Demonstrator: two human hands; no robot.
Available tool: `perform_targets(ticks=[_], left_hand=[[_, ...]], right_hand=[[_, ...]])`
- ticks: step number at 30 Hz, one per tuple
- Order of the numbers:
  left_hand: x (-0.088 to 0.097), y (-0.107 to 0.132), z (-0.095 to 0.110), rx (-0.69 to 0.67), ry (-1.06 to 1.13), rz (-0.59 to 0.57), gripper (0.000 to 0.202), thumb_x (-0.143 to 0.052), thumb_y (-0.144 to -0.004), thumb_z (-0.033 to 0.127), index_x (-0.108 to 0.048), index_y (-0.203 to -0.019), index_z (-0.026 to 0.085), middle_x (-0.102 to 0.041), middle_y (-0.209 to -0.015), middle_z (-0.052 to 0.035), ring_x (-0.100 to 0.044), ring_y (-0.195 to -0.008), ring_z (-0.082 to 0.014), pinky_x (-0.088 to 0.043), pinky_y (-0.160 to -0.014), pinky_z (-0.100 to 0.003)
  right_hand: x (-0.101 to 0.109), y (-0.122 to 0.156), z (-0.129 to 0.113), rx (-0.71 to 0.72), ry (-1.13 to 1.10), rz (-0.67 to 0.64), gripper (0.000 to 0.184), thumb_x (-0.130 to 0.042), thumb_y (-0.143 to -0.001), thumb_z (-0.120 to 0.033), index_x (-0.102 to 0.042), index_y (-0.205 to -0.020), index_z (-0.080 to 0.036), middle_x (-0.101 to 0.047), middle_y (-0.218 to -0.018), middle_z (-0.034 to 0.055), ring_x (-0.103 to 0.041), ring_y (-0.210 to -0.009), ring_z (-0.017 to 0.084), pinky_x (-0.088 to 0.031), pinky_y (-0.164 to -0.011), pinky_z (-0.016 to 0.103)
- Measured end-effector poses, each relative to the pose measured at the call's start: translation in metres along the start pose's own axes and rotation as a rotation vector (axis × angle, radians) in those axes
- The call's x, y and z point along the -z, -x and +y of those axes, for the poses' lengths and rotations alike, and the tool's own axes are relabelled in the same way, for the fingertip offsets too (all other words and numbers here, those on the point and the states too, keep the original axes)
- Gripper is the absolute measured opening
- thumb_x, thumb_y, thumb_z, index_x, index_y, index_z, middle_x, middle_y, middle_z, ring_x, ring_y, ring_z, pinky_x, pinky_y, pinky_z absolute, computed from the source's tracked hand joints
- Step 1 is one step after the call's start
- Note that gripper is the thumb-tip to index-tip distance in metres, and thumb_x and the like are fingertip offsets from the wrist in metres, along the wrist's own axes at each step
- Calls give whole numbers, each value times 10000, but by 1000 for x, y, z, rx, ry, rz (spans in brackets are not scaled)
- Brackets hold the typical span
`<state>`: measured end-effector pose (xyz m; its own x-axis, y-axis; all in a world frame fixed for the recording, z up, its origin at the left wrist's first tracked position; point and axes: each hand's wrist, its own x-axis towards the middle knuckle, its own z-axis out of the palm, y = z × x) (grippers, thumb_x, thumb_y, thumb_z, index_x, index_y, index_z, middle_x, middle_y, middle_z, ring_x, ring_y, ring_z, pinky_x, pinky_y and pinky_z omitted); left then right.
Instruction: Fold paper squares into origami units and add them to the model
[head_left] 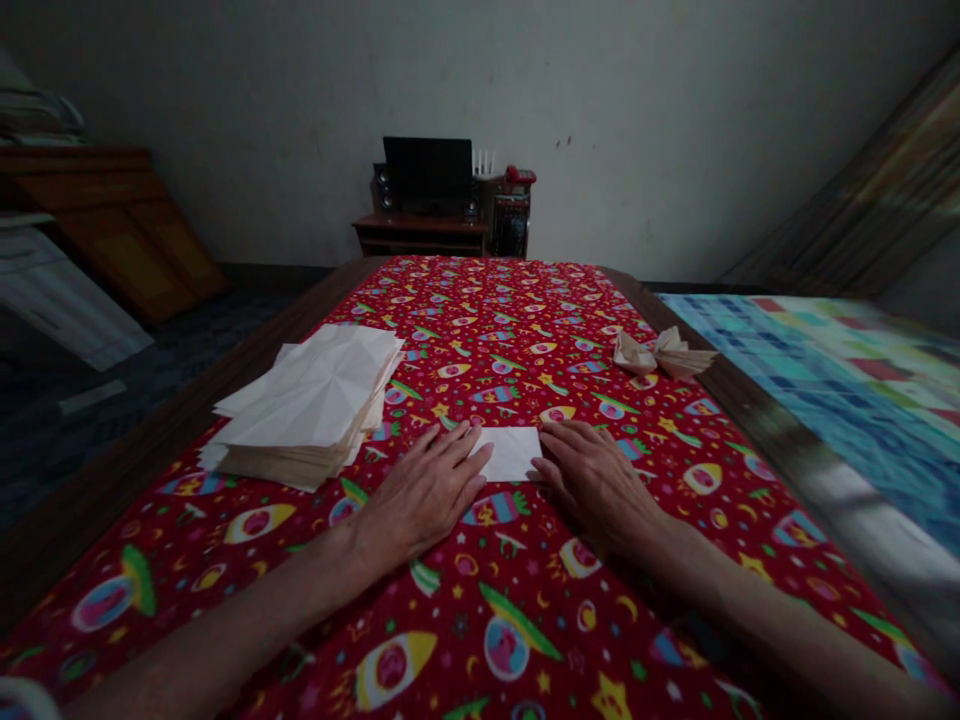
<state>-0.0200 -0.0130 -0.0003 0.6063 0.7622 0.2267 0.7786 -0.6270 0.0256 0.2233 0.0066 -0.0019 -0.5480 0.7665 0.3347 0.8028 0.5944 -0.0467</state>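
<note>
A small white folded sheet of paper (513,454) lies flat on the red patterned tablecloth (480,375) in front of me. My left hand (431,485) rests palm down over the paper's left end, fingers spread and stretched out. At the right end lies my right hand (596,475), its fingertips and thumb touching the paper's edge with a gap between them. The undersides of both hands are hidden. To the left of my left hand sits a stack of creased white paper sheets (319,390).
Folded paper pieces (671,355) stand at the table's right side. Beyond the far end are a black monitor (427,172) with speakers and a red telephone (519,177). A wooden cabinet (127,225) is at left, a bed with a patterned cover (810,370) at right.
</note>
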Motion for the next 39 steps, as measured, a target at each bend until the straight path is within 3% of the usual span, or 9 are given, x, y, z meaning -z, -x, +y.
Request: perform_targets(ticks=[5, 9, 12, 16, 22, 27, 31, 35, 39], left_hand=[[-5, -1, -1, 15, 46, 42, 389, -348, -967, 233, -464, -1331, 157, -415, -1439, -107, -359, -1346, -223, -325, -1101, -454], [-7, -1, -1, 12, 73, 57, 409, -361, -954, 196, -434, -1353, 150, -348, -1476, -124, -309, -1372, -221, -319, -1107, -458], [-7, -1, -1, 13, 100, 63, 425, -365, -948, 181, -410, -1370, 143, -337, -1481, -128, -301, -1375, -225, -314, -1112, -466], [-6, 0, -1, 11, 116, 78, 426, -377, -948, 186, -408, -1372, 149, -349, -1475, -128, -321, -1366, -228, -312, -1114, -470], [-11, 0, -2, 11, 122, 89, 433, -370, -953, 192, -383, -1386, 170, -334, -1485, -116, -301, -1376, -224, -307, -1118, -468], [-14, 0, -3, 19, 138, 79, 462, -370, -950, 193, -341, -1410, 178, -308, -1500, -103, -279, -1385, -214, -294, -1130, -455], [-11, 0, -2, 8, 181, 130, 532, -377, -942, 183, -236, -1454, 176, -243, -1526, -95, -210, -1410, -205, -264, -1150, -427], [-7, -1, -2, 26, 218, 286, 679, -412, -922, 162, -37, -1488, 185, -57, -1562, -114, -102, -1431, -248, -233, -1152, -464], [-5, -3, -5, 19, 214, 416, 760, -431, -910, 143, 62, -1481, 232, 5, -1563, -118, -76, -1430, -296, -226, -1132, -526]], right_hand=[[-6, 2, 3, -111, -151, 79, 207, -530, -886, -399, -585, -909, -201, -637, -879, 67, -568, -799, 193, -438, -705, 316], [-8, 0, -3, -252, -312, -23, 196, -595, -834, -392, -564, -844, -200, -624, -791, 26, -573, -733, 177, -423, -635, 288], [-10, -1, -8, -297, -369, -24, 296, -604, -820, -368, -549, -1049, -189, -642, -844, 43, -588, -762, 198, -441, -634, 300], [-15, 6, -11, -220, -332, 163, 551, -544, -859, -404, -371, -1322, -161, -617, -1077, 141, -579, -946, 254, -461, -782, 389], [-15, -1, -12, -360, -489, 28, 267, -592, -796, -304, -539, -1034, -194, -648, -830, 37, -601, -726, 188, -463, -655, 308], [-13, -6, -17, -475, -706, 29, 352, -602, -730, -218, -541, -1076, -198, -640, -774, -12, -588, -643, 137, -434, -574, 240], [-8, -2, -22, -432, -675, -75, 108, -559, -774, -262, -618, -722, -188, -605, -617, -14, -547, -548, 125, -385, -494, 219], [6, -5, -11, -409, -610, 219, 120, -579, -778, -266, -609, -691, -189, -607, -610, -12, -555, -555, 125, -409, -520, 221], [24, -8, 4, -169, -365, 559, 69, -560, -830, -226, -597, -777, -203, -634, -785, 35, -585, -739, 163, -458, -656, 276]])
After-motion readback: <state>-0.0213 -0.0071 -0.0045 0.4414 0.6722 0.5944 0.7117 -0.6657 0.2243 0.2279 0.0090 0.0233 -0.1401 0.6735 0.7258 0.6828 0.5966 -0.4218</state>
